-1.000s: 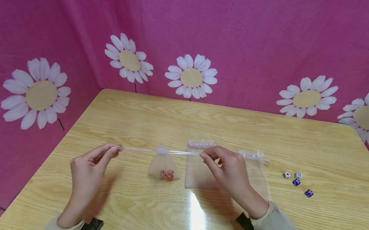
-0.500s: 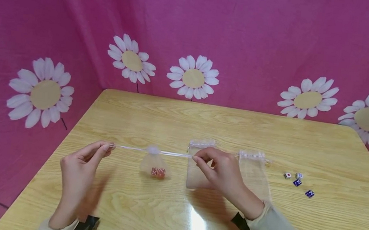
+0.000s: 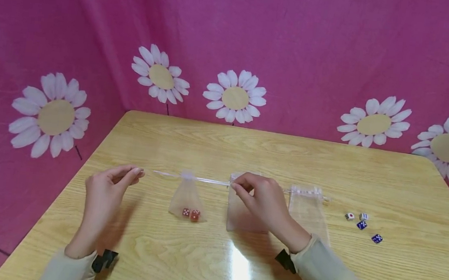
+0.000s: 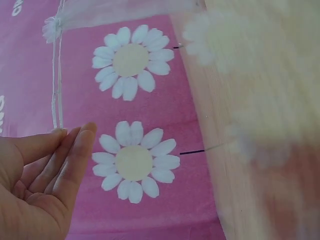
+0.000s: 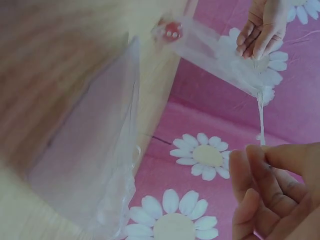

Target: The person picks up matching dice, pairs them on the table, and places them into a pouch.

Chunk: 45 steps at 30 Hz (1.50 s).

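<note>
A sheer drawstring pouch (image 3: 188, 195) holds two red dice (image 3: 195, 215), its neck gathered tight. White drawstring (image 3: 212, 181) stretches out from both sides of that neck. My right hand (image 3: 261, 202) pinches the right end between thumb and fingers. On the other side, my left hand (image 3: 107, 192) has thumb and fingertips together; the left wrist view shows the cord strands (image 4: 57, 95) running to those fingertips. In the head view the cord fades out just short of them. The right wrist view shows the pouch (image 5: 210, 55) between both hands.
Two flat sheer pouches lie side by side: one (image 3: 241, 216) partly under my right hand, another (image 3: 308, 211) beyond it. Right of them are white dice (image 3: 364, 216) and blue dice (image 3: 377, 238). A pink flowered curtain (image 3: 298, 52) borders the wooden table (image 3: 157, 250).
The pouch first shifts left with both hands, then hangs longer below its neck. My left hand comes back slightly right and up; my right hand moves left.
</note>
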Available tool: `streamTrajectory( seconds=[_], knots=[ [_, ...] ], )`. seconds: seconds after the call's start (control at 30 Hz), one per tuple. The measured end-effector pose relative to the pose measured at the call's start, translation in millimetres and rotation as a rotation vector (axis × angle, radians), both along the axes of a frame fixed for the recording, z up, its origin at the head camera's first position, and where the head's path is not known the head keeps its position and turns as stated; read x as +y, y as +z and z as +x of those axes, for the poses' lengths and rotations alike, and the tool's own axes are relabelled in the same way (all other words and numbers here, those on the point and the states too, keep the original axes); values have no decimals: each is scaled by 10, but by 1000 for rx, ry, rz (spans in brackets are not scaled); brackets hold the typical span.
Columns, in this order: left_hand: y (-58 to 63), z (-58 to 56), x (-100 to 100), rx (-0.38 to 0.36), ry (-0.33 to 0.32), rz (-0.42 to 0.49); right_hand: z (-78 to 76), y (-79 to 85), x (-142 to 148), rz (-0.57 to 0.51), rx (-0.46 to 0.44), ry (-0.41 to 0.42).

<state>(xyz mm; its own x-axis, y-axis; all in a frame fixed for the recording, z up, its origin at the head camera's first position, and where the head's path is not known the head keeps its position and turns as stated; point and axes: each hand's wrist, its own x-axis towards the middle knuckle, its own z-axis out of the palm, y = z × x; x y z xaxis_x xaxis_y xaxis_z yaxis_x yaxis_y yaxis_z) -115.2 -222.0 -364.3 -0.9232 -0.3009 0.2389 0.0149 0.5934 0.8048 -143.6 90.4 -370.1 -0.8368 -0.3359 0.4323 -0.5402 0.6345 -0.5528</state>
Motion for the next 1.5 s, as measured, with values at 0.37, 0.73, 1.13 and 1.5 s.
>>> streamTrajectory(
  seconds=[0.37,0.73,1.13,1.5],
  knots=[
    [-111,-564,3,-47,-67,-129,-350,-22,-58,113,-93,-82],
    [-253,-774,17,-99,-85,-109,-541,-121,-75,187,-164,-125],
    [-264,-845,22,-196,-139,-156,-646,-212,-110,222,-286,-146],
    [-244,-858,27,-229,-175,-195,-675,-219,-126,226,-304,-142]
  ],
)
